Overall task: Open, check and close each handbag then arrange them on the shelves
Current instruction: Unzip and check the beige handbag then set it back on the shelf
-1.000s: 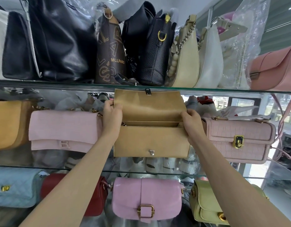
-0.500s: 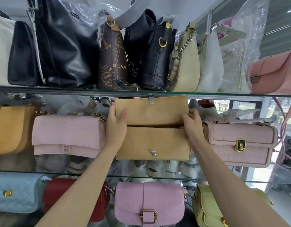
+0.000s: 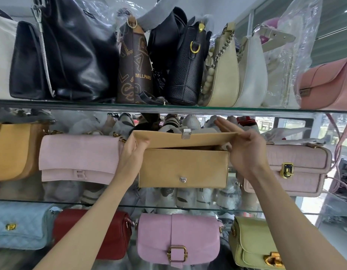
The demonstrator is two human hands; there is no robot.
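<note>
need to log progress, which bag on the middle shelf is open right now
The tan suede rectangular flap bag in the middle: its flap is lifted, silver clasp unfastened. The pink bags beside it are shut.

Both hands hold tan handbag (image 3: 183,167) before glass shelf (image 3: 168,108); left hand (image 3: 132,151), right hand (image 3: 244,149) on half-lowered flap (image 3: 168,138).

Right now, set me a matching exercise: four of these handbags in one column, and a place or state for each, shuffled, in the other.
Bags:
1. tan handbag
2. red handbag
3. brown lettered bag
4. pale pink B-logo bag

Places or states:
A. top shelf, standing upright
B. bottom shelf, beside the light blue quilted bag
C. held in both hands, flap raised
D. middle shelf, closed, just beside the left hand

Pairs: 1-C, 2-B, 3-A, 4-D
</note>
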